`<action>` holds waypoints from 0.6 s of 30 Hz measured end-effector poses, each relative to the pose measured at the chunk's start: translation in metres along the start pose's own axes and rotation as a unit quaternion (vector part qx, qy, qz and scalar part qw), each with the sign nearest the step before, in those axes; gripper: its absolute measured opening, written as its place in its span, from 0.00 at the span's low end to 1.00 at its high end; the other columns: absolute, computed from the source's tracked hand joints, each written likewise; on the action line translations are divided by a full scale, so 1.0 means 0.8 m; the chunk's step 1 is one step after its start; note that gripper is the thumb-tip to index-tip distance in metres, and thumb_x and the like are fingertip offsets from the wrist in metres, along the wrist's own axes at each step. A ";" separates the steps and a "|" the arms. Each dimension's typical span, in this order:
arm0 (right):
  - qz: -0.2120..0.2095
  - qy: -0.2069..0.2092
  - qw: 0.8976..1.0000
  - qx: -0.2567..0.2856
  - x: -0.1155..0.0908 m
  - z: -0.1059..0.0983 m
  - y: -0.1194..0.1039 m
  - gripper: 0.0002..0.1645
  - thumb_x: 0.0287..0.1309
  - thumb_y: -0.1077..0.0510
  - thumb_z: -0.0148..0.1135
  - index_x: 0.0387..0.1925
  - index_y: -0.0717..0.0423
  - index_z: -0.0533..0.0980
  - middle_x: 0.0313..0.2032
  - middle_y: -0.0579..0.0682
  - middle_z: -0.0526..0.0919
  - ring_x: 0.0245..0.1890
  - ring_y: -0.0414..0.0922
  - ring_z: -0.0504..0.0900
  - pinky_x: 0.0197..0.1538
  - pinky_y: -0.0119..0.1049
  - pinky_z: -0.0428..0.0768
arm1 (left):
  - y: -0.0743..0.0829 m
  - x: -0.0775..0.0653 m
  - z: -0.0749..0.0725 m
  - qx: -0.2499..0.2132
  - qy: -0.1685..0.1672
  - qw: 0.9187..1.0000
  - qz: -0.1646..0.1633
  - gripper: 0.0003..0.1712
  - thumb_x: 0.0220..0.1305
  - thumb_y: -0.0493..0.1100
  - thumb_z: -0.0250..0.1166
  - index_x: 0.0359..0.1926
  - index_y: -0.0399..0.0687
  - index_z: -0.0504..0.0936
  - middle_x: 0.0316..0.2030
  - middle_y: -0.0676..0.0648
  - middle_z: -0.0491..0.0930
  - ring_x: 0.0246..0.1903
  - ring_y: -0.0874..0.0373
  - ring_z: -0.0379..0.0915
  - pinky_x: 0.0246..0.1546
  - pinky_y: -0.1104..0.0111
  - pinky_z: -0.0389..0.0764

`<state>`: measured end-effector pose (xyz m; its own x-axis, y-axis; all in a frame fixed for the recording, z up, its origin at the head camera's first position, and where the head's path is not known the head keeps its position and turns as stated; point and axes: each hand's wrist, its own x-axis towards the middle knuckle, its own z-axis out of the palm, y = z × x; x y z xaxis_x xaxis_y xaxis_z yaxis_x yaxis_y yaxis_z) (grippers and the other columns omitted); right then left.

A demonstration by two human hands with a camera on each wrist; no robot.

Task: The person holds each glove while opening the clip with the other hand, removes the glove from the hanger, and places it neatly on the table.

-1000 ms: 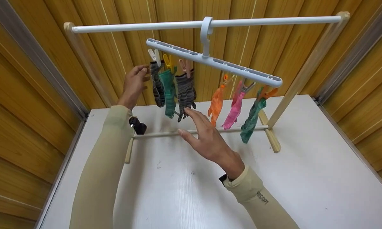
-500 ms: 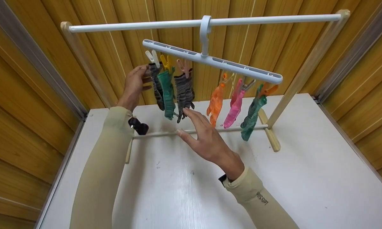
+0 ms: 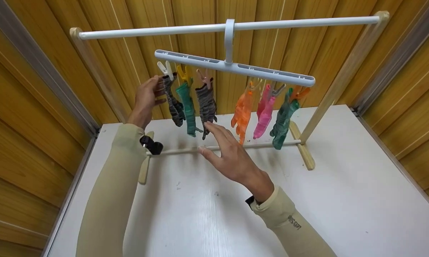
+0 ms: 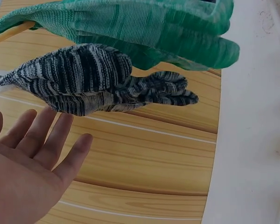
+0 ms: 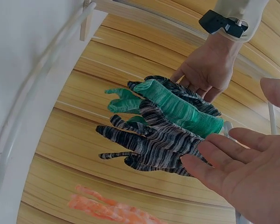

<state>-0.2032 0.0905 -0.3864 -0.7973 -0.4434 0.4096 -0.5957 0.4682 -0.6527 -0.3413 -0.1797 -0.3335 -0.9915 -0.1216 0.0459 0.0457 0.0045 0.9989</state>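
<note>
Clearly, striped gloves (image 3: 206,101) (image 3: 173,105) hang between the two hands (image 3: 145,98) (image 3: 232,159).

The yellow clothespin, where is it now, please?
In the head view, the yellow clothespin hangs left of centre, clipping a green glove, between the white clothespin and the pale pink one.

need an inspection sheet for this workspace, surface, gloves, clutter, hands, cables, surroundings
Surface: white table, small dark marks.
Job's things: hanger on white rail; outer striped glove, inner striped glove, green gloves, orange glove and pink item pegged below.
Clutter: nothing seen.
Hands: left hand by outer striped glove, right hand by inner striped glove; neither grips, contact unclear.
Cables: nothing seen.
Surroundings: wood-look walls.
</note>
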 end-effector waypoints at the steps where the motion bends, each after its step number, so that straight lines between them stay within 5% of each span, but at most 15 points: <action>1: 0.000 0.001 1.000 0.000 0.000 0.001 0.000 0.43 0.75 0.46 0.65 0.80 0.59 0.62 0.78 0.55 0.65 0.79 0.52 0.62 0.76 0.52 0.64 | 0.000 -0.001 0.000 0.001 -0.001 1.000 0.002 0.27 0.88 0.56 0.44 0.69 0.49 0.79 0.58 0.46 0.76 0.58 0.51 0.72 0.65 0.58 0.74; 13: -0.006 0.009 1.000 0.000 0.002 0.003 -0.001 0.42 0.75 0.46 0.65 0.80 0.60 0.62 0.77 0.55 0.66 0.78 0.51 0.64 0.76 0.51 0.65 | -0.004 -0.004 -0.007 -0.005 0.005 1.000 0.030 0.26 0.87 0.53 0.43 0.59 0.43 0.82 0.57 0.42 0.84 0.58 0.50 0.78 0.62 0.56 0.73; 18: -0.015 0.014 1.000 -0.001 0.002 0.002 -0.002 0.42 0.75 0.46 0.65 0.80 0.60 0.62 0.77 0.55 0.66 0.77 0.50 0.64 0.76 0.50 0.65 | -0.006 -0.014 -0.019 -0.033 -0.018 0.998 0.041 0.27 0.86 0.54 0.46 0.60 0.42 0.84 0.55 0.43 0.87 0.58 0.45 0.80 0.59 0.56 0.76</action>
<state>-0.2033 0.0874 -0.3857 -0.7813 -0.4365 0.4462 -0.6196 0.4560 -0.6389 -0.3288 -0.1932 -0.3389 -0.9877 -0.0883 0.1290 0.1339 -0.0519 0.9896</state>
